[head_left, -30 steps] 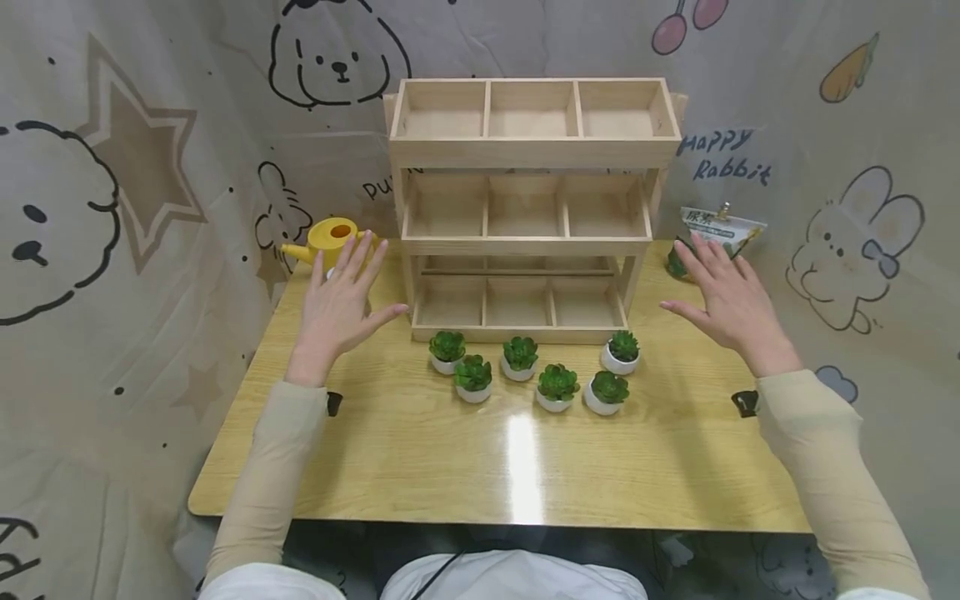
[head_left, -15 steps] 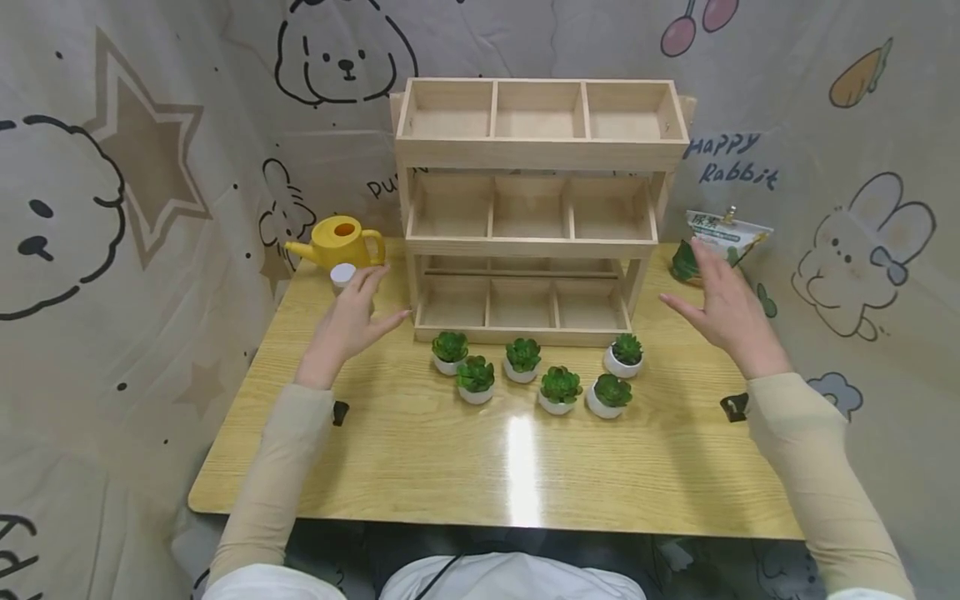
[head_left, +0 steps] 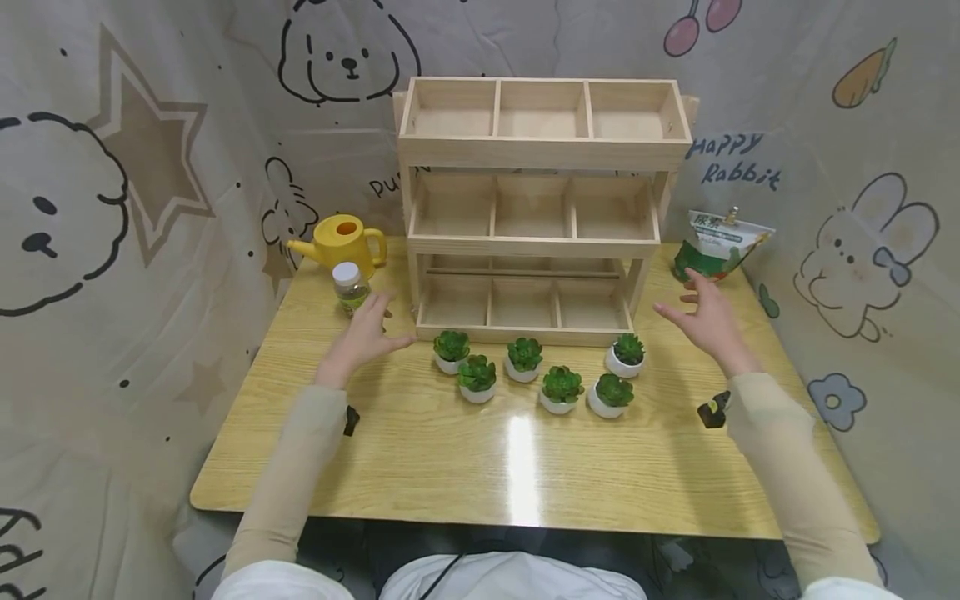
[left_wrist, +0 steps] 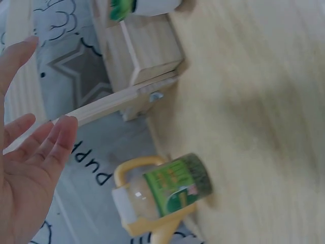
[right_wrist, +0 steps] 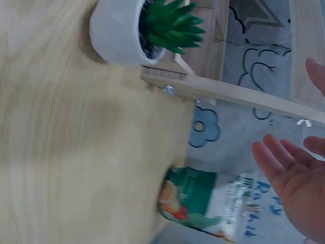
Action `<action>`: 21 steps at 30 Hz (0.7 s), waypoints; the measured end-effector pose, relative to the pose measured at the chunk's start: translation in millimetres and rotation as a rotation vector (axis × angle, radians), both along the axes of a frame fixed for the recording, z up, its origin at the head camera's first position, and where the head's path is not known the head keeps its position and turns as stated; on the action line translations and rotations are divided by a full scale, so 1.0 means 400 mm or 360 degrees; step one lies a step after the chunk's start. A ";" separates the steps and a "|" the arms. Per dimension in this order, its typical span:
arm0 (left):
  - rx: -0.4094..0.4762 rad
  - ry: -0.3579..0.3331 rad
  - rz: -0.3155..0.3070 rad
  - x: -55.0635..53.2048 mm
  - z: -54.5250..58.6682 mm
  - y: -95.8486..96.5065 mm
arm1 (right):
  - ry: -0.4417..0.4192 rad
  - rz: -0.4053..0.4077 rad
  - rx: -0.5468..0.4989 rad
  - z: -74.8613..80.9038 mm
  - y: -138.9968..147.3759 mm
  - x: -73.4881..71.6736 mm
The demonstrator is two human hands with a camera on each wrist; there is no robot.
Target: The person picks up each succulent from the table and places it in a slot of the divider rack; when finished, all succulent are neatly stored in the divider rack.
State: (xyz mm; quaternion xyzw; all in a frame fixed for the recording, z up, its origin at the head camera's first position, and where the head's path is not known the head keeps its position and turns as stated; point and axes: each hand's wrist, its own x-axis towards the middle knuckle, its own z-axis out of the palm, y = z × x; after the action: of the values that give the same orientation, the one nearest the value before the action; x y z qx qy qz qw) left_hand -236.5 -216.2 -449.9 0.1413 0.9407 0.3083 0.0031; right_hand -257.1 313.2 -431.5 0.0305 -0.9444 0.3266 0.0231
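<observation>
My left hand [head_left: 362, 337] hovers over the left part of the table, fingers relaxed and holding nothing. Just beyond its fingertips stands a clear jar [head_left: 349, 287] with a white lid and, in the left wrist view, a green label [left_wrist: 171, 187]. On the other side, my right hand [head_left: 711, 323] is held in the air with fingers loosely bent and nothing in them. Past it leans a green and white bag [head_left: 718, 245] closed with a clip. Several small succulents in white pots, among them one potted succulent [head_left: 562, 388], stand between the hands.
A three-tier wooden shelf [head_left: 534, 247] with divided compartments stands at the back middle of the table [head_left: 420, 467]. A yellow watering can [head_left: 342, 242] is behind the jar. Patterned curtains close in the back and sides.
Both hands have drawn back toward the person and inward, their spread fingers now relaxed. The left hand has uncovered the jar and watering can; the bag shows more fully.
</observation>
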 end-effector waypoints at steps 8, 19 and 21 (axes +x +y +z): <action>0.0037 -0.0103 -0.0029 -0.013 -0.060 0.017 | -0.0098 -0.0046 -0.0163 -0.055 -0.005 -0.021; 0.0071 -0.0175 -0.0044 -0.017 -0.117 0.044 | -0.0178 -0.0033 -0.0189 -0.107 -0.023 -0.037; 0.0059 -0.0174 -0.0053 -0.017 -0.122 0.044 | -0.0202 -0.0031 -0.0204 -0.114 -0.026 -0.039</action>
State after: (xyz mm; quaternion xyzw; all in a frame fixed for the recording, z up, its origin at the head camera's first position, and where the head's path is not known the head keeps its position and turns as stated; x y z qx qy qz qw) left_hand -243.2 -198.6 -498.6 0.1399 0.9309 0.3327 0.0570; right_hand -272.7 302.6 -476.9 -0.0008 -0.9214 0.3874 -0.0318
